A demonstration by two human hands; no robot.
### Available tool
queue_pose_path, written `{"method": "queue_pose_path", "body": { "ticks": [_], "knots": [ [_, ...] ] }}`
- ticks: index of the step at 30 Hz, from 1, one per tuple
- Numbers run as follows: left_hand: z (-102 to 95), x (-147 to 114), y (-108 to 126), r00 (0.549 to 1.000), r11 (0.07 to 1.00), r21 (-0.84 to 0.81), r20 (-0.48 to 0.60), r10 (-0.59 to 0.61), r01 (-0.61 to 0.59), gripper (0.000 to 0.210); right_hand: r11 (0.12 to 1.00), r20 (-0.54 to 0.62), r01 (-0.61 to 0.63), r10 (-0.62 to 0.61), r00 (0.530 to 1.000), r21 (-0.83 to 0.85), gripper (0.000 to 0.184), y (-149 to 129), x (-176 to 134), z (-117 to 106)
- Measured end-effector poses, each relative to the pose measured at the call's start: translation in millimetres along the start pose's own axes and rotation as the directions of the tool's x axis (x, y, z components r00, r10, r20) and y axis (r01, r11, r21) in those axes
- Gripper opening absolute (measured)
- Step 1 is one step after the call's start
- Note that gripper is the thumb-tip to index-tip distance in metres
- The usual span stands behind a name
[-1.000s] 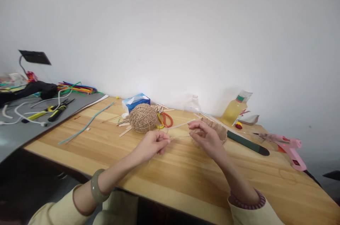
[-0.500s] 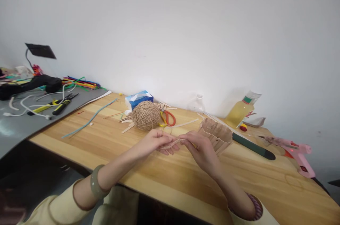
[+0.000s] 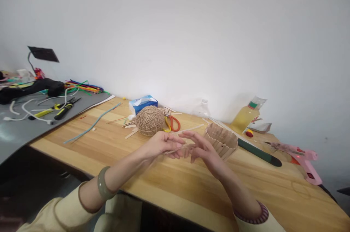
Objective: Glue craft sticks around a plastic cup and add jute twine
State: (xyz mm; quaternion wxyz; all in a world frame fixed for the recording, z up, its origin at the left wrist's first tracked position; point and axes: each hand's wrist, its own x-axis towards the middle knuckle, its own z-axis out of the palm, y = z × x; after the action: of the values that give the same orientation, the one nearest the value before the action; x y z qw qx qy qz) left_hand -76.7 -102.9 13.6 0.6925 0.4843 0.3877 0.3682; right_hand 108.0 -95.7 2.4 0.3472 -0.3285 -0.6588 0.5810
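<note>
Over the front of the table, my left hand (image 3: 164, 144) pinches a length of braided twine (image 3: 175, 149) between thumb and fingers. My right hand (image 3: 202, 149) is beside it at the twine's right end, its fingers apart and slightly blurred; whether they touch the twine is hard to see. Just beyond my left hand sits a ball of twine (image 3: 150, 120). Scissors with orange and yellow handles (image 3: 175, 124) lie against its right side. Behind my right hand stands a small basket made of wooden craft sticks (image 3: 221, 140).
A pink glue gun (image 3: 306, 159) and a dark green strip (image 3: 258, 152) lie on the right, near a bottle of yellow liquid (image 3: 244, 119). A blue tissue pack (image 3: 143, 104) is behind the ball. Pliers (image 3: 65, 108) and a white cable (image 3: 30, 109) rest on the grey mat (image 3: 13, 133).
My right hand's fingers have loosened from their pinch on the twine and spread apart. My left hand keeps its hold in nearly the same place.
</note>
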Motion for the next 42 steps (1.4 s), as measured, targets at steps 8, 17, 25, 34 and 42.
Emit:
{"method": "queue_pose_path", "body": {
  "ticks": [8, 17, 25, 34, 42],
  "knots": [
    [4.4, -5, 9, 1.0, 0.995, -0.095, 0.001, 0.009, -0.009, 0.025, 0.995, 0.122, 0.063, -0.054, 0.991, -0.071, 0.02, 26, 12, 10],
    [11.2, -12, 30, 0.98, 0.985, -0.06, -0.125, 0.155, -0.164, 0.027, 0.792, 0.04, 0.252, -0.278, 0.96, -0.555, 0.014, 40, 12, 10],
    [7.8, -5, 20, 0.992, 0.993, 0.048, -0.062, 0.112, -0.109, 0.028, 0.615, -0.106, 0.382, -0.608, 0.787, -0.69, 0.017, -11, -2, 9],
    [8.8, 1, 10, 0.988, 0.977, 0.181, -0.077, 0.133, -0.117, 0.036, 0.695, -0.216, 0.354, -0.59, 0.778, -0.625, 0.018, -9, -2, 9],
    [9.9, 2, 7, 0.989, 0.971, 0.214, -0.076, 0.129, -0.11, 0.038, 0.666, -0.173, 0.316, -0.56, 0.81, -0.676, 0.02, -7, 1, 8]
  ]
}}
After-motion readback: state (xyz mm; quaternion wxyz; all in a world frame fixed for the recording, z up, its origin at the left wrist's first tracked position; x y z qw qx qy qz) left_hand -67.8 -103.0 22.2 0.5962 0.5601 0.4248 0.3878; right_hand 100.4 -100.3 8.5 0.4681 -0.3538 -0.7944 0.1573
